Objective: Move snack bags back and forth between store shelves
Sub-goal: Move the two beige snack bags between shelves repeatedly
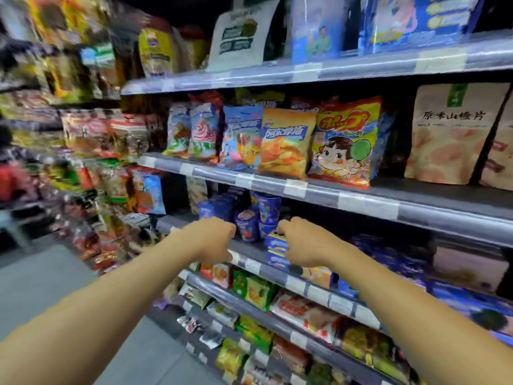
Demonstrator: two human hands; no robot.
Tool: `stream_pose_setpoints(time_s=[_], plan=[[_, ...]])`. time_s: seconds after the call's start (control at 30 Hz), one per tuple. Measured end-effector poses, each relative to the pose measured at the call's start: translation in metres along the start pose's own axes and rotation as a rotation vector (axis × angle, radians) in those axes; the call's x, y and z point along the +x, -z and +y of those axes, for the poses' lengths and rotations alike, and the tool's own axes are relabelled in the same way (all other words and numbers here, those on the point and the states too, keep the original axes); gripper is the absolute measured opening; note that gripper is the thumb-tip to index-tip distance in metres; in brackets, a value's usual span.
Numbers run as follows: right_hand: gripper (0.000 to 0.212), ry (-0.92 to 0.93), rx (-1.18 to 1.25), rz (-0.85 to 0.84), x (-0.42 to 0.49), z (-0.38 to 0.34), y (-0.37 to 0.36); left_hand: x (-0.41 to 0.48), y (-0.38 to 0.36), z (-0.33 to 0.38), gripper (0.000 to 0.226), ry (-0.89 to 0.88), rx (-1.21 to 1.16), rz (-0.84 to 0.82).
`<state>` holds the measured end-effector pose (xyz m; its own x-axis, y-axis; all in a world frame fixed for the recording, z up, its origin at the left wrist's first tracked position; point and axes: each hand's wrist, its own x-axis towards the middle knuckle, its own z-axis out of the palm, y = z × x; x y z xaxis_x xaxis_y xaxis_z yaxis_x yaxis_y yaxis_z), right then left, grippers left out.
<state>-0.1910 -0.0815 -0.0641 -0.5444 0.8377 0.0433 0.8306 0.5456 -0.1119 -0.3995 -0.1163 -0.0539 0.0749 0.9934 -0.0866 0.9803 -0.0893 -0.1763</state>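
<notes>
Both my arms reach toward the third shelf (277, 270) of a store rack. My right hand (308, 243) is closed around a small blue snack pack (276, 247) at the shelf's front edge. My left hand (212, 240) hovers just left of it with its fingers curled, and I see nothing in it. Blue snack cups (248, 225) stand right behind and between the two hands. One shelf up, a row of snack bags stands upright: an orange bag (286, 143) and a yellow and red bag (345, 140) with a cartoon child on it.
Tan pouches (452, 134) stand at the right of the upper shelf. Green and red bags (255, 290) fill the lower shelves. More blurred racks (83, 140) run along the left, with grey floor (41, 276) below them.
</notes>
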Motion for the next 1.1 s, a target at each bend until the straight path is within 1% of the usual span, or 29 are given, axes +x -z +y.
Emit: stream_pose_setpoints(time_s=[0.1,0.17,0.3,0.47,0.57,0.63,0.73,0.83,0.9,1.0,1.1], plan=[[0.041,0.004,0.049,-0.037,0.032,-0.065,-0.037,-0.028,-0.04,-0.065,0.042,0.028,-0.042,-0.05],[0.043,-0.002,0.081,-0.075,0.052,-0.111,-0.058,-0.045,-0.063,-0.107,0.045,0.05,-0.079,-0.081],[0.038,0.003,0.096,-0.125,0.092,-0.19,-0.095,-0.066,-0.1,-0.184,0.044,0.077,-0.139,-0.11],[0.044,-0.008,0.094,-0.127,0.138,-0.249,-0.117,-0.064,-0.136,-0.259,0.049,0.111,-0.169,-0.109],[0.038,-0.011,0.049,-0.13,0.172,-0.265,-0.13,-0.044,-0.153,-0.292,0.046,0.097,-0.165,-0.096],[0.038,-0.015,0.044,-0.149,0.197,-0.272,-0.143,-0.025,-0.163,-0.31,0.045,0.084,-0.157,-0.106],[0.032,-0.024,0.042,-0.17,0.24,-0.276,-0.164,0.012,-0.178,-0.337,0.047,0.073,-0.141,-0.137],[0.033,-0.047,0.07,-0.19,0.291,-0.275,-0.183,0.055,-0.19,-0.363,0.044,0.059,-0.127,-0.191],[0.03,-0.065,0.108,-0.199,0.324,-0.274,-0.188,0.084,-0.191,-0.38,0.039,0.04,-0.105,-0.23],[0.027,-0.129,0.133,-0.171,0.368,-0.271,-0.191,0.126,-0.186,-0.404,0.019,0.006,-0.07,-0.217],[0.032,-0.212,0.145,-0.124,0.41,-0.266,-0.195,0.167,-0.183,-0.424,0.019,-0.024,-0.078,-0.177]])
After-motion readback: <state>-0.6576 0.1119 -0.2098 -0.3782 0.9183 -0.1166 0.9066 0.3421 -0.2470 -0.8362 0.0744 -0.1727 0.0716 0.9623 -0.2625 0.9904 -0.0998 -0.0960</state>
